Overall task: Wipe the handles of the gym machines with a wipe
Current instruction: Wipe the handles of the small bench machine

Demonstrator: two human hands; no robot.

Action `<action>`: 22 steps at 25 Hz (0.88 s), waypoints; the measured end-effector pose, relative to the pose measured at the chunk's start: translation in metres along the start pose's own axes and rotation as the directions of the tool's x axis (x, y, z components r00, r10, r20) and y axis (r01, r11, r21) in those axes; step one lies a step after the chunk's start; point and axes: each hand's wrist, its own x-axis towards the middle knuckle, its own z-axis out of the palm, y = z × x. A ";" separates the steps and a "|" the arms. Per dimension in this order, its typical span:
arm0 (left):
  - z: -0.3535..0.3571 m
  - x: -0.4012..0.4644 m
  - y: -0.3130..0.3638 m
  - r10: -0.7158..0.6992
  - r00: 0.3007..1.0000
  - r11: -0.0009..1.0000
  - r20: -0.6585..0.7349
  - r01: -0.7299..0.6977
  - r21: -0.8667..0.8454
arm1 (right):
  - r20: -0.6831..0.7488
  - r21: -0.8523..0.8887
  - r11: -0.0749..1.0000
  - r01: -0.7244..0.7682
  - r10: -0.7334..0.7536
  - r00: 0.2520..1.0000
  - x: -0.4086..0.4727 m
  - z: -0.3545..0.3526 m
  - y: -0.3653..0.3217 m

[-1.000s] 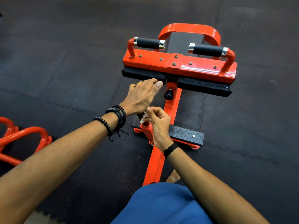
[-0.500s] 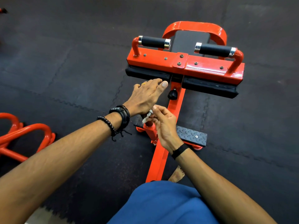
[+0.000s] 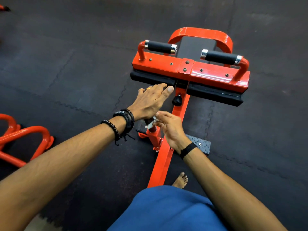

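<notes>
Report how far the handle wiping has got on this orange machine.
Nothing here shows a handle already wiped. In hand: the right hand pinches a small white wipe low over the frame, while the left hand reaches toward the black pad. Left: both black grips, the left grip and the right grip, with neither hand on them.

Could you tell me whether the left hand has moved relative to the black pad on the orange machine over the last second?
No. The left hand keeps its fingertips at the near edge of the black pad, beside the black knob; only the camera shifted.
</notes>
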 end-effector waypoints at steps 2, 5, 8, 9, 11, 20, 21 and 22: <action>0.000 0.000 0.000 0.009 1.000 1.000 0.002 -0.009 0.004 | 0.077 -0.031 0.995 0.092 -0.090 0.993 -0.004 0.003 -0.012; 0.001 0.000 -0.001 0.014 1.000 1.000 -0.004 -0.014 0.003 | -0.042 -0.327 0.942 0.076 -0.095 0.995 0.014 -0.005 0.015; 0.000 0.001 -0.002 0.006 1.000 1.000 -0.009 -0.006 0.002 | -0.145 -0.557 0.829 -0.055 -0.031 0.989 0.037 -0.022 0.051; 0.001 0.000 -0.002 0.005 1.000 1.000 -0.007 -0.005 0.003 | -0.158 -0.578 0.812 -0.085 -0.009 0.987 0.041 -0.024 0.057; 0.000 0.000 -0.002 0.005 1.000 1.000 -0.005 -0.005 -0.002 | -0.156 -0.556 0.827 -0.084 -0.005 0.988 0.031 -0.016 0.045; 0.000 0.001 -0.003 -0.008 1.000 1.000 0.012 0.008 -0.025 | -0.032 -0.498 0.856 0.138 -0.177 0.984 0.013 0.001 0.009; 0.000 0.001 -0.002 -0.014 1.000 1.000 0.007 0.014 -0.025 | -0.087 -0.571 0.818 0.072 -0.148 0.985 0.022 -0.005 0.024; 0.001 0.000 -0.001 -0.020 1.000 0.999 0.004 0.020 -0.028 | -0.128 -0.622 0.783 0.005 -0.108 0.986 0.030 -0.012 0.038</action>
